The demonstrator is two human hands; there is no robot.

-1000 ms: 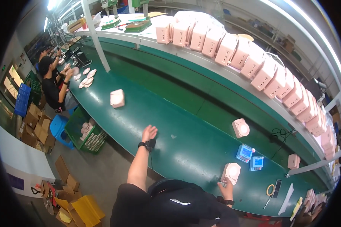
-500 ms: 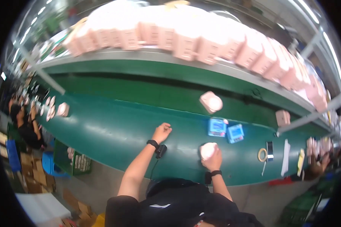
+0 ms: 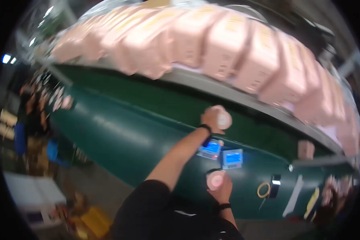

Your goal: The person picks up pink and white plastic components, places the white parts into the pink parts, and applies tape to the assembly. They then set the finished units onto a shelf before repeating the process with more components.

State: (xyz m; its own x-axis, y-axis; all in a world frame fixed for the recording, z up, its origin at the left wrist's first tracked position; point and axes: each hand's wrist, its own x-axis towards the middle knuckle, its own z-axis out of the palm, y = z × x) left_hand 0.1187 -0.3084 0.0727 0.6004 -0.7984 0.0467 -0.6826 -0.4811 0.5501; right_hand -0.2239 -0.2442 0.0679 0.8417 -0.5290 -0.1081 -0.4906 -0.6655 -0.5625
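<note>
My left arm stretches across the green bench, and my left hand (image 3: pixel 209 120) is closed around the side of a pink device with a pale round face (image 3: pixel 224 119) at the back of the bench. Closer to me, my right hand (image 3: pixel 224 191) grips another pink round-faced device (image 3: pixel 216 180), its round face turned upward. Between the two hands lie two small meters with lit blue screens, a left meter (image 3: pixel 211 149) partly under my left wrist and a right meter (image 3: pixel 232 158). Motion blur softens the fingers of both hands.
A shelf edge (image 3: pixel 244 94) above the bench bears a long row of pink boxy housings (image 3: pixel 228 48). To the right are a tape roll (image 3: pixel 263 190), a phone-like dark slab (image 3: pixel 275 186), a white strip (image 3: pixel 293 196) and a single pink block (image 3: pixel 306 149). Other people work at both ends.
My left hand has moved forward and right from the bench's middle to the pink device at the back and closed on it. My right hand still holds its device. The view has shifted.
</note>
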